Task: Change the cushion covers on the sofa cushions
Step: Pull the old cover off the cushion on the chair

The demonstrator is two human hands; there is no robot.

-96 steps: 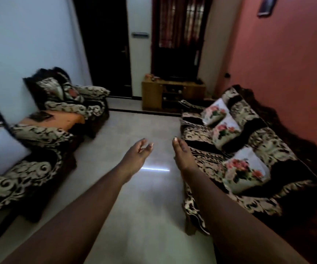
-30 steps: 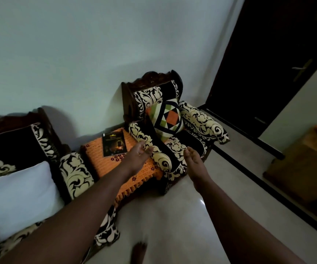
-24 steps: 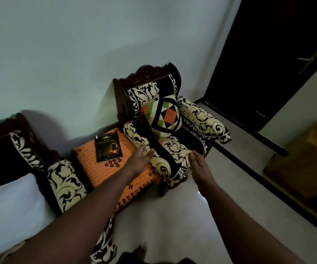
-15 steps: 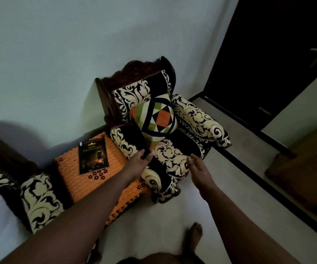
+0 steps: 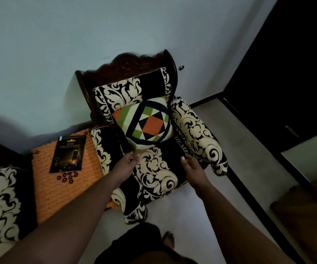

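Observation:
A cushion (image 5: 146, 123) with a green, orange, cream and navy geometric cover leans against the back of a black-and-cream patterned armchair (image 5: 157, 168). My left hand (image 5: 128, 161) reaches out just below the cushion's lower left corner, fingers relaxed and holding nothing. My right hand (image 5: 191, 165) hovers over the right side of the seat, fingers straight, apart from the cushion.
An orange crocheted side table (image 5: 58, 187) with a dark booklet (image 5: 68, 154) stands left of the armchair. Another patterned armrest (image 5: 0, 202) sits at the far left. A dark doorway (image 5: 287, 73) is on the right and a wooden unit (image 5: 306, 212) at the lower right.
I have stepped closer to the armchair and look more steeply down on it. Both hands have moved forward to just below the geometric cushion.

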